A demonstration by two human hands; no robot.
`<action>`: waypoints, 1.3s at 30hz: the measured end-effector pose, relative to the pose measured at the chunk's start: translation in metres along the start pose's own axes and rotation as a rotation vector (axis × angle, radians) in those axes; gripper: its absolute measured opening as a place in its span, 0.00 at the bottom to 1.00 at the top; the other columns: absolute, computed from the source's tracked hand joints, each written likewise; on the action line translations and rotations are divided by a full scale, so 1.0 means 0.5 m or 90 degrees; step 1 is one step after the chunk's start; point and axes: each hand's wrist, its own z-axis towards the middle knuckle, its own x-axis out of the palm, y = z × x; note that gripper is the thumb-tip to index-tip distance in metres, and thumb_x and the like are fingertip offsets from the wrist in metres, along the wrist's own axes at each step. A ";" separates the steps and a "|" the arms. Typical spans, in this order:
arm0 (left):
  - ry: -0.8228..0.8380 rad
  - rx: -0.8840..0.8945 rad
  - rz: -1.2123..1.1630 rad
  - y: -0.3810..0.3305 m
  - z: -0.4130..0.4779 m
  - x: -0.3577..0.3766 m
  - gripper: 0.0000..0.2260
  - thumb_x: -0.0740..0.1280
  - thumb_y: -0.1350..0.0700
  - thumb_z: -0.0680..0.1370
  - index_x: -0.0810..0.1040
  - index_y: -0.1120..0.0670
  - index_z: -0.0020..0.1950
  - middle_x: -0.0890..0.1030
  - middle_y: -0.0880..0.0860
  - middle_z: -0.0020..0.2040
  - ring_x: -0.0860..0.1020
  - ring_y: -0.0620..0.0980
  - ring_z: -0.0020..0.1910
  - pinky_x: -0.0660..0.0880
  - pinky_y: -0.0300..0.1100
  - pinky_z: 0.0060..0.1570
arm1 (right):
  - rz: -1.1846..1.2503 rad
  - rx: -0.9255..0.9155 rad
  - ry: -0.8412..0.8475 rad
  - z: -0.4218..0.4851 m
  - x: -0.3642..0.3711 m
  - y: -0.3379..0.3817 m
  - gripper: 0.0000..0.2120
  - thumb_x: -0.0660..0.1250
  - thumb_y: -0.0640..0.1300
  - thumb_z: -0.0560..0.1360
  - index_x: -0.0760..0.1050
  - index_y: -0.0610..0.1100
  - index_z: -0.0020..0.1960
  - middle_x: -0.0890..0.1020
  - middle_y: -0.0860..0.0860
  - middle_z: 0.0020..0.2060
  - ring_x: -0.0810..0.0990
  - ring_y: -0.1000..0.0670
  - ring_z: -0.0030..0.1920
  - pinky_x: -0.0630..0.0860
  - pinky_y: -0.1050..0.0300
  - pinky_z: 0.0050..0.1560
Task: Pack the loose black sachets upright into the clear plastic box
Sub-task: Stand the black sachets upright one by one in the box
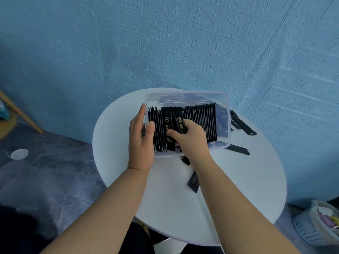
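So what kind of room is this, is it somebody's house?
Probably a room in a home, not a factory: a small round white table stands beside a blue brick-patterned wall, and a plastic basket with a bag in it sits on the tiled floor.

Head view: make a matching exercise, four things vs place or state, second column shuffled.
Things:
1. left hand
2. right hand
3. loose sachet
4. mesh basket

Places or states:
A. on the floor, right of the round white table
B. inside the clear plastic box, gripping black sachets
C. flat on the table, next to the right forearm
D. grips the box's left wall, thumb inside

Pairs: 1-D, 2-B, 3-C, 4-A
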 end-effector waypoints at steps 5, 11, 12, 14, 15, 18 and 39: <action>0.002 -0.001 0.002 -0.002 0.000 0.000 0.19 0.57 0.53 0.78 0.61 0.37 0.66 0.67 0.36 0.63 0.64 0.26 0.63 0.59 0.23 0.60 | 0.001 -0.007 -0.020 0.000 0.006 0.004 0.09 0.72 0.44 0.71 0.77 0.40 0.47 0.81 0.47 0.38 0.81 0.47 0.42 0.79 0.46 0.45; 0.002 0.002 0.005 -0.003 0.001 -0.001 0.19 0.57 0.53 0.78 0.61 0.38 0.66 0.67 0.36 0.63 0.64 0.25 0.62 0.59 0.21 0.59 | 0.037 -0.005 0.050 -0.012 -0.004 0.012 0.06 0.66 0.45 0.76 0.77 0.43 0.49 0.81 0.51 0.38 0.79 0.60 0.34 0.80 0.54 0.41; 0.002 0.004 0.006 -0.003 0.000 0.000 0.19 0.57 0.54 0.78 0.61 0.38 0.67 0.67 0.36 0.63 0.64 0.24 0.62 0.59 0.21 0.59 | 0.039 -0.002 0.050 -0.011 -0.005 0.009 0.05 0.65 0.44 0.77 0.76 0.43 0.50 0.81 0.52 0.38 0.79 0.62 0.33 0.80 0.55 0.40; 0.002 0.003 0.007 -0.004 0.000 0.000 0.19 0.57 0.54 0.78 0.61 0.38 0.67 0.67 0.36 0.63 0.64 0.24 0.62 0.59 0.21 0.59 | 0.019 -0.008 0.034 -0.005 -0.006 0.003 0.03 0.65 0.43 0.77 0.76 0.44 0.49 0.81 0.51 0.38 0.78 0.63 0.32 0.79 0.59 0.40; 0.003 0.001 0.008 -0.004 0.000 0.001 0.19 0.57 0.53 0.78 0.61 0.38 0.66 0.67 0.36 0.63 0.64 0.24 0.62 0.59 0.21 0.59 | 0.005 -0.014 0.021 -0.003 -0.007 0.001 0.02 0.65 0.42 0.76 0.75 0.44 0.48 0.81 0.51 0.38 0.77 0.62 0.32 0.78 0.62 0.39; 0.003 0.001 0.012 -0.004 -0.001 0.000 0.18 0.57 0.53 0.78 0.61 0.36 0.66 0.66 0.36 0.63 0.64 0.25 0.63 0.58 0.22 0.60 | -0.034 -0.027 -0.016 0.001 -0.011 0.001 0.03 0.67 0.42 0.75 0.73 0.45 0.44 0.76 0.56 0.33 0.72 0.61 0.31 0.69 0.73 0.33; -0.001 0.008 0.011 -0.004 0.000 0.001 0.19 0.57 0.54 0.78 0.61 0.37 0.66 0.67 0.37 0.62 0.65 0.24 0.61 0.59 0.21 0.58 | -0.042 -0.016 0.019 -0.004 -0.014 0.007 0.14 0.61 0.46 0.79 0.72 0.40 0.37 0.71 0.52 0.28 0.67 0.56 0.30 0.63 0.67 0.30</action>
